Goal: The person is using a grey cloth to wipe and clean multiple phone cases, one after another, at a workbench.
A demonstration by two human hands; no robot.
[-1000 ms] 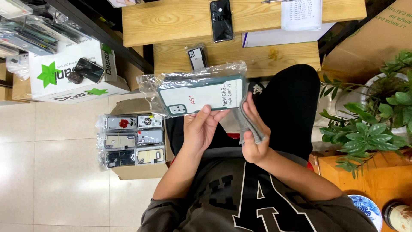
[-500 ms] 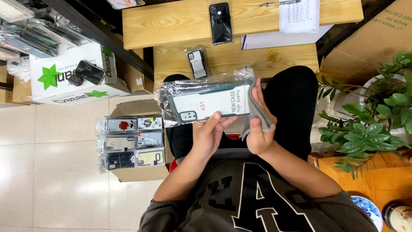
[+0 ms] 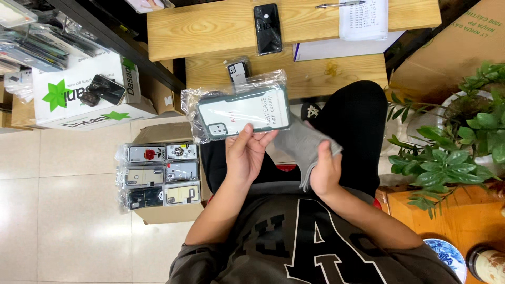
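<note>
The right hand (image 3: 325, 171) has pulled a grey cloth (image 3: 304, 144) away from the bagged phone case (image 3: 243, 109), gripping it. The left hand (image 3: 246, 152) pinches the case's lower edge, above the lap.

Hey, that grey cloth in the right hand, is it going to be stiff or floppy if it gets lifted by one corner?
Probably floppy: the grey cloth already bends and droops around the right hand. It looks thin, so likely light. Its soft surface should grip better than the glossy bagged phone case held by the left hand.
</note>
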